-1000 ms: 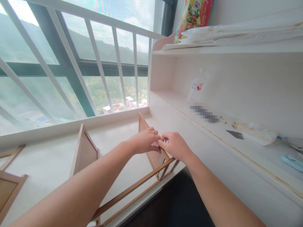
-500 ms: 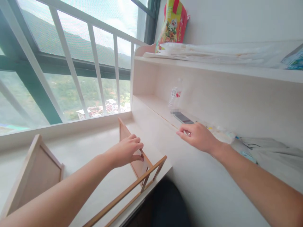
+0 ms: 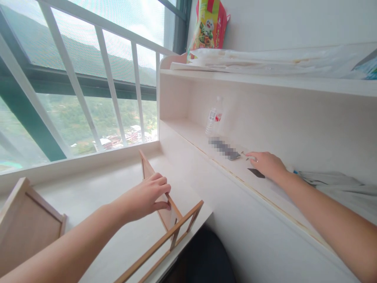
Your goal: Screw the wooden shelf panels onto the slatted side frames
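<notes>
My left hand (image 3: 153, 194) is closed over the top edge of an upright wooden panel (image 3: 174, 205), thumb on the near side. This panel meets a wooden frame with thin rails (image 3: 159, 247) at the near edge of the white surface. On the shelf at right, my right hand (image 3: 266, 165) reaches down with curled fingers close together. Small thin pieces (image 3: 243, 153) lie by its fingertips, too small to name. What the fingertips pinch, if anything, I cannot make out. A dark flat rectangle (image 3: 256, 173) lies just below this hand.
A second wooden panel (image 3: 35, 224) stands at left. On the shelf are a clear plastic bottle (image 3: 214, 118), a blurred-out dark flat object (image 3: 224, 148) and grey cloth (image 3: 338, 182). A colourful bag (image 3: 209, 29) sits on the upper shelf. White railings (image 3: 108, 78) front the window.
My right hand has moved right and back onto the shelf, uncovering the dark rectangle's surroundings and small pieces. My left hand keeps its hold on the wooden panel. The view has shifted slightly.
</notes>
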The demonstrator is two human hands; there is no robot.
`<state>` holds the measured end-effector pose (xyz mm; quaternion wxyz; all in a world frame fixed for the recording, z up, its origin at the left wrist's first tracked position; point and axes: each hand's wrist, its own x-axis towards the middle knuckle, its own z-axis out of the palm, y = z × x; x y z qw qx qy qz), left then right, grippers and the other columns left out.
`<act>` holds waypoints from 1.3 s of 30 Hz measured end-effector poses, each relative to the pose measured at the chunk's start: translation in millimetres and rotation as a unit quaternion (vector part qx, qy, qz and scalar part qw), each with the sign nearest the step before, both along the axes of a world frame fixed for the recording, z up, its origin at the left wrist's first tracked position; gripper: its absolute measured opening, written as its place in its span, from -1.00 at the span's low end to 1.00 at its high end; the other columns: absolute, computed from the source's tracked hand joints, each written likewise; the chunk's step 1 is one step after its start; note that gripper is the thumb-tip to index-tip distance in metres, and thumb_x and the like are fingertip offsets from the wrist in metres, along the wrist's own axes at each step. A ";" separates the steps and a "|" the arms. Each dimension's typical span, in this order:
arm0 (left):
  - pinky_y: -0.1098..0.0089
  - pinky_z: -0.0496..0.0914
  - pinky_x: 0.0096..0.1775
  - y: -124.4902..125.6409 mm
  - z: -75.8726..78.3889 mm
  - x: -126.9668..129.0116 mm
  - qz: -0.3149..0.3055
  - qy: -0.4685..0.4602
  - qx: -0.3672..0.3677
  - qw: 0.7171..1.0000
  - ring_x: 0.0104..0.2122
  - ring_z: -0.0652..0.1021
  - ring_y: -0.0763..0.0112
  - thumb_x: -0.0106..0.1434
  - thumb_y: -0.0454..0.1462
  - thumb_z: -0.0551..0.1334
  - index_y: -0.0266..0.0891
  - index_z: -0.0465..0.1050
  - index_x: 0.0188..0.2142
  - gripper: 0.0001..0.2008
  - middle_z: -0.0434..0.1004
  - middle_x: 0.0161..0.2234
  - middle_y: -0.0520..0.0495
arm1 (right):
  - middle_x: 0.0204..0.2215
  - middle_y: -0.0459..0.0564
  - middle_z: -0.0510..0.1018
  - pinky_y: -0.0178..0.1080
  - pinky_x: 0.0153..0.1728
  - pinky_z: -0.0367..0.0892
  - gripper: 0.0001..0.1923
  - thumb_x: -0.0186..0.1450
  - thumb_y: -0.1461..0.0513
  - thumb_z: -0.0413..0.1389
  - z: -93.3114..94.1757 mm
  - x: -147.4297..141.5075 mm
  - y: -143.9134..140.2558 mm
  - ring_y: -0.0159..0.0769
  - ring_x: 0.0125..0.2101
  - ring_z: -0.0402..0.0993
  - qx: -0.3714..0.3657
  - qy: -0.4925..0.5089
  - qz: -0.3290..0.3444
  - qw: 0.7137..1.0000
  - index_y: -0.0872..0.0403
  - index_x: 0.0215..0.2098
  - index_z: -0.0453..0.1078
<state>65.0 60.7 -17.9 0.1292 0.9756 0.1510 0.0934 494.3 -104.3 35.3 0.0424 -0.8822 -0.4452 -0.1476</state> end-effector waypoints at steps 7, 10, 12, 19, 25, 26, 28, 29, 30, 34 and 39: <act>0.27 0.37 -0.09 2.3 -2.3 -1.8 -0.021 -0.007 -0.006 1.000 -0.06 0.43 0.15 0.29 -0.09 0.35 -0.17 0.47 -0.30 -0.78 0.49 -0.23 -0.08 | -0.18 0.01 0.70 -0.24 -0.39 0.23 -0.72 0.32 0.14 0.09 -1.5 3.4 2.2 -0.14 -0.28 0.56 -0.011 0.000 -0.005 1.000 -0.13 -0.15 0.66; 0.27 0.36 -0.11 1.3 -2.2 -1.1 -0.022 -0.009 0.005 1.000 -0.08 0.44 0.16 0.29 -0.09 0.35 -0.18 0.46 -0.28 -0.78 0.49 -0.24 -0.07 | -0.24 0.00 0.69 -0.25 -0.44 0.18 -0.74 0.32 0.13 0.10 -1.6 3.4 2.0 -0.15 -0.33 0.54 -0.007 -0.002 0.002 1.000 -0.11 -0.21 0.65; 0.27 0.36 -0.12 0.7 -2.0 -0.9 -0.026 -0.009 0.011 1.000 -0.09 0.44 0.16 0.29 -0.09 0.35 -0.18 0.46 -0.28 -0.78 0.49 -0.24 -0.08 | -0.27 0.01 0.68 -0.24 -0.46 0.15 -0.76 0.29 0.15 0.10 -3.0 3.9 1.8 -0.17 -0.36 0.51 -0.003 -0.007 0.013 1.000 -0.07 -0.24 0.64; 0.27 0.35 -0.12 -0.6 -3.7 0.3 -0.031 -0.002 0.032 0.999 -0.09 0.42 0.15 0.30 -0.08 0.34 -0.18 0.49 -0.26 -0.78 0.48 -0.25 -0.09 | -0.24 -0.01 0.63 -0.24 -0.44 0.16 -0.82 0.27 0.17 0.06 -5.0 -0.1 0.6 -0.25 -0.41 0.45 0.076 -0.069 0.089 0.991 0.01 -0.35 0.50; 0.27 0.36 -0.11 -2.9 -2.6 0.9 -0.023 0.015 0.038 0.999 -0.08 0.42 0.14 0.29 -0.08 0.34 -0.18 0.52 -0.25 -0.77 0.48 -0.24 -0.12 | -0.44 -0.08 0.61 -0.26 -0.44 0.22 -0.88 0.30 0.24 0.08 31.3 -72.2 -18.9 -0.33 -0.53 0.42 0.238 -0.127 0.307 0.913 0.01 -0.35 0.46; 0.28 0.36 -0.11 -3.0 -2.4 0.8 -0.022 0.016 0.038 0.999 -0.08 0.42 0.14 0.29 -0.07 0.34 -0.18 0.52 -0.26 -0.77 0.48 -0.24 -0.12 | -0.45 -0.08 0.61 -0.27 -0.44 0.24 -0.88 0.33 0.25 0.09 37.3 -92.3 -25.2 -0.34 -0.52 0.44 0.250 -0.122 0.354 0.893 0.00 -0.32 0.47; 0.28 0.36 -0.12 -3.3 -2.1 0.7 -0.020 0.017 0.040 0.999 -0.09 0.42 0.15 0.29 -0.05 0.34 -0.19 0.52 -0.26 -0.75 0.48 -0.24 -0.12 | -0.40 -0.09 0.63 -0.30 -0.43 0.27 -0.92 0.36 0.26 0.14 43.3 -134.4 -39.3 -0.36 -0.46 0.48 0.247 -0.073 0.431 0.865 -0.01 -0.28 0.49; 0.29 0.36 -0.12 -3.5 -2.0 0.6 -0.018 0.016 0.041 0.999 -0.09 0.43 0.15 0.29 -0.04 0.34 -0.19 0.52 -0.26 -0.74 0.48 -0.25 -0.12 | -0.36 -0.08 0.64 -0.32 -0.43 0.29 -0.93 0.36 0.27 0.16 42.0 -154.7 -46.5 -0.37 -0.44 0.50 0.238 -0.034 0.459 0.855 -0.01 -0.26 0.49; 0.29 0.36 -0.12 -3.7 -2.0 0.6 -0.017 0.014 0.043 0.999 -0.10 0.43 0.15 0.28 -0.04 0.34 -0.19 0.52 -0.26 -0.74 0.48 -0.25 -0.12 | -0.35 -0.09 0.64 -0.34 -0.45 0.29 -0.93 0.37 0.29 0.17 37.4 -173.4 -53.3 -0.39 -0.42 0.50 0.229 0.008 0.483 0.845 -0.01 -0.26 0.48; 0.27 0.35 -0.11 -4.3 -2.6 0.1 -0.022 0.015 0.052 0.998 -0.09 0.42 0.14 0.29 -0.05 0.34 -0.19 0.52 -0.25 -0.74 0.49 -0.25 -0.12 | -0.42 -0.12 0.62 -0.40 -0.53 0.28 -0.91 0.37 0.30 0.20 -9.9 -225.0 -69.9 -0.45 -0.49 0.47 0.212 0.196 0.494 0.820 0.01 -0.31 0.49; 0.26 0.34 -0.09 -5.1 -3.5 -0.5 -0.017 0.010 0.046 0.999 -0.08 0.42 0.13 0.27 -0.02 0.35 -0.18 0.53 -0.24 -0.72 0.49 -0.25 -0.11 | -0.50 -0.14 0.61 -0.37 -0.49 0.28 -0.87 0.33 0.18 0.27 -78.6 -247.3 -64.5 -0.43 -0.55 0.37 0.228 0.351 0.388 0.821 0.01 -0.39 0.56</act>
